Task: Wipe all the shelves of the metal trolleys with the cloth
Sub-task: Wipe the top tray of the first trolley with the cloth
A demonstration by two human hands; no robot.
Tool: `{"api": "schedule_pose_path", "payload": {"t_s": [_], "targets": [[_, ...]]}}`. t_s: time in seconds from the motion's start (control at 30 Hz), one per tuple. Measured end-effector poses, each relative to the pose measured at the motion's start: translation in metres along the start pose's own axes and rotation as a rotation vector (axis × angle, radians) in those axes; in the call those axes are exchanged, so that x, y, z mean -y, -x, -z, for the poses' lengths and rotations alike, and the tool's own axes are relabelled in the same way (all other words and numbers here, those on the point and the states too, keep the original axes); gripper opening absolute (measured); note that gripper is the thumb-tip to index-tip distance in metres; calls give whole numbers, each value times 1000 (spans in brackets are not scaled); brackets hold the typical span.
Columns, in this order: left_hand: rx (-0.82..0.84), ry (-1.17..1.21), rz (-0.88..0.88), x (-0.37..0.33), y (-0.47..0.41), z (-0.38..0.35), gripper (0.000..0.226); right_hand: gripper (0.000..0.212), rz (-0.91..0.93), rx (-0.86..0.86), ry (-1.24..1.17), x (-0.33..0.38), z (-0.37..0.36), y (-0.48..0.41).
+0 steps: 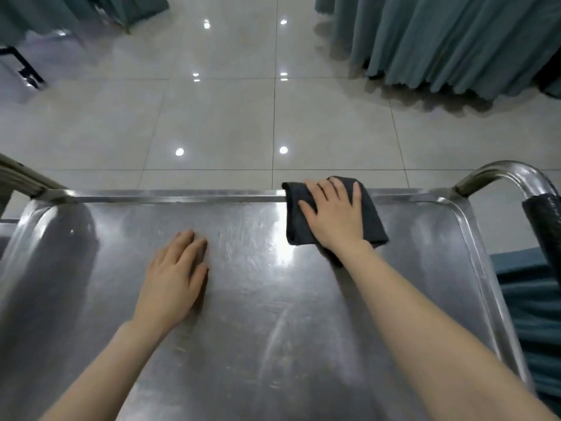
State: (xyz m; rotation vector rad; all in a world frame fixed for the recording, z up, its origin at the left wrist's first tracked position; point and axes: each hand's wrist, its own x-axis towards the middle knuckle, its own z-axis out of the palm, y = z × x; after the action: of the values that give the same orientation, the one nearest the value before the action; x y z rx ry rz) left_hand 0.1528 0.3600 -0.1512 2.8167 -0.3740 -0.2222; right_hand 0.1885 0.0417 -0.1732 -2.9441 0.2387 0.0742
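The top shelf of a steel trolley (243, 314) fills the lower half of the head view, scratched and shiny. A folded dark grey cloth (296, 220) lies at the shelf's far edge, right of centre, lapping over the raised rim. My right hand (334, 214) presses flat on the cloth with straight, spread fingers. My left hand (174, 278) rests palm down on the bare metal at centre left, fingers straight and together.
The trolley's curved handle (513, 174) with a black grip rises at the right. Another rail (21, 177) shows at the left edge. Beyond lies a glossy tiled floor (227, 101). Teal draped cloths (440, 41) hang at the top right and top left.
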Motion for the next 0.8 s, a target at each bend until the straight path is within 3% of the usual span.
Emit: {"api": "schedule_pose_path", "payload": {"t_s": [0.13,0.27,0.37,0.63,0.8], "targets": [[-1,-2,60,22,7,5,48,58,-295,-8,39,-102,18,14],[12,24,34,25,9,8,50,58,-359,20,35,-109,21,10],[29,56,-5,36,7,14,46,54,-213,32,73,-45,8,-2],[65,9,32,101,26,49,49,42,155,90,2,223,-37,-54],[68,-45,68,144,31,66,55,43,219,86,5,242,-41,-57]]}}
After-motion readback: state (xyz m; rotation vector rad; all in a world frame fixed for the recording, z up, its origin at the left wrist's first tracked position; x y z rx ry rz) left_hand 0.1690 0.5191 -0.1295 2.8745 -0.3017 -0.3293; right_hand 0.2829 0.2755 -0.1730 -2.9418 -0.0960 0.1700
